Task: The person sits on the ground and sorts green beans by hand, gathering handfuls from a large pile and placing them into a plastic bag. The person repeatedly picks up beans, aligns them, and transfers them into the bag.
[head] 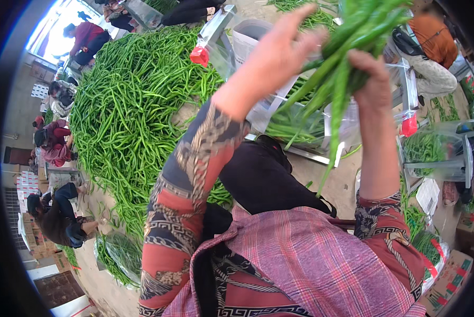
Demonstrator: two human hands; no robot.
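My right hand (369,81) holds a bunch of long green chili peppers (358,35) high in front of me, some hanging down past the wrist. My left hand (278,51), blurred, is just left of the bunch with its fingers apart; nothing shows in its grasp. Below the bunch, a clear plastic bag with green peppers (296,128) sits in a metal frame (308,155). A paper-lined container (246,33) stands behind my left hand. A large heap of loose green peppers (129,107) covers the floor to the left.
Another framed bag of peppers (425,148) stands at right. A filled plastic bag (122,255) lies at lower left, and a printed cardboard box (449,281) at lower right. People sit or bend along the left side; a person in orange (433,37) is at upper right.
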